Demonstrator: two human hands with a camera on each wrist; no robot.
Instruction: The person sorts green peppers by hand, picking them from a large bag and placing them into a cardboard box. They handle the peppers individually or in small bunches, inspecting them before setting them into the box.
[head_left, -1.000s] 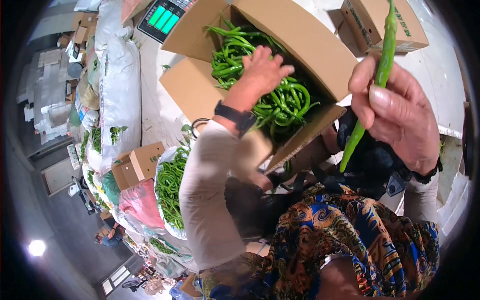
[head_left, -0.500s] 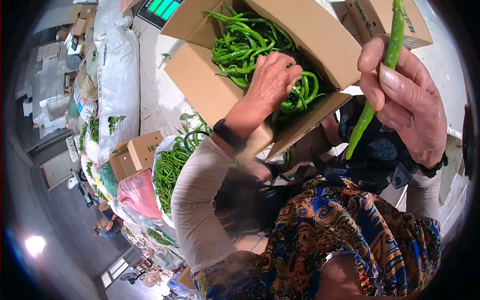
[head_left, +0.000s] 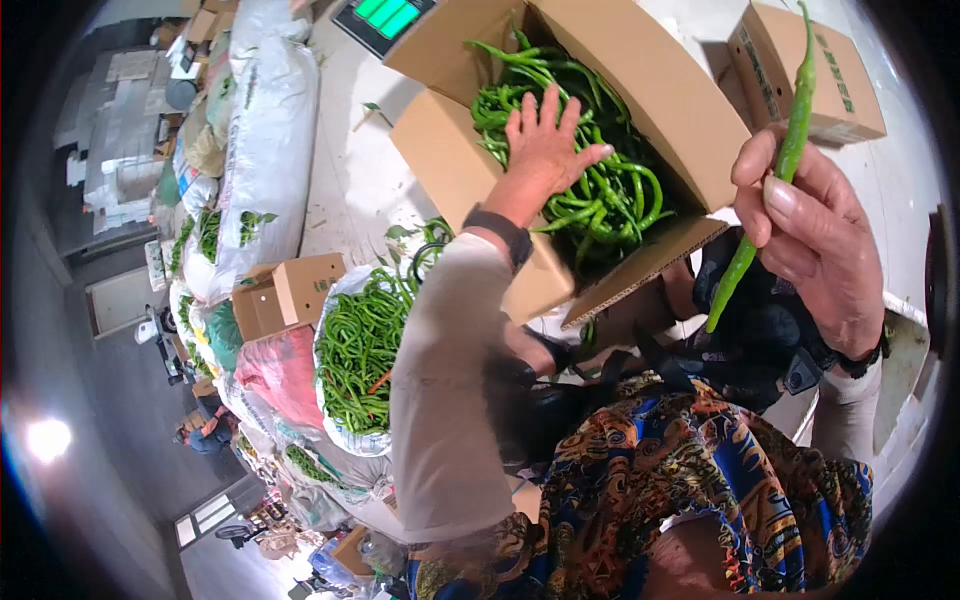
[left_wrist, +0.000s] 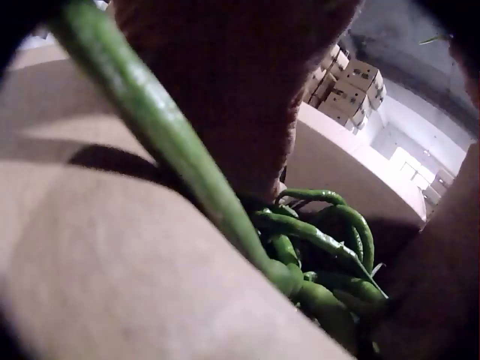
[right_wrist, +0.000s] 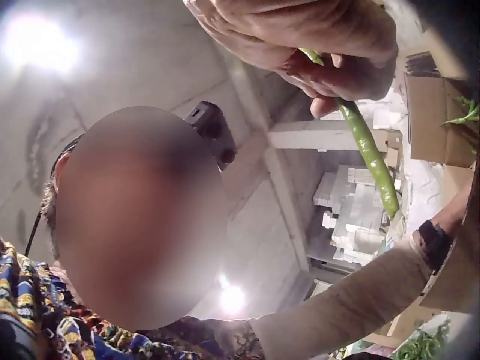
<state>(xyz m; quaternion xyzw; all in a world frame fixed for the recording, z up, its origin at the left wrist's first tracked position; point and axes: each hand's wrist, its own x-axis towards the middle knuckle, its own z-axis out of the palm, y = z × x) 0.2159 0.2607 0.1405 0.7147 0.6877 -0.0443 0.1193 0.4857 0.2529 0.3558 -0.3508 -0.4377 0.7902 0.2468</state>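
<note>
My left hand (head_left: 545,152) lies with spread fingers over a heap of green chili peppers (head_left: 640,200) in an open cardboard box (head_left: 440,150). On the right, my right hand (head_left: 815,225) pinches one long green chili pepper (head_left: 797,130) between thumb and fingers, above the box's right side. This same pepper (right_wrist: 367,154) sticks out from the fingers in the right wrist view. In the left wrist view, one chili (left_wrist: 165,127) crosses close to the camera, and more peppers (left_wrist: 322,247) lie in shadow beyond it.
A sack full of green chilies (head_left: 360,340) stands left of my left arm, near a small open carton (head_left: 290,295). Long white sacks (head_left: 265,140) lie farther left. A scale with a green display (head_left: 385,15) sits behind the box; a closed carton (head_left: 805,75) stands back right.
My left hand was spread, then had its fingers bent into the peppers, and is now spread over them again. The right hand keeps its chili pepper. The head view has shifted slightly.
</note>
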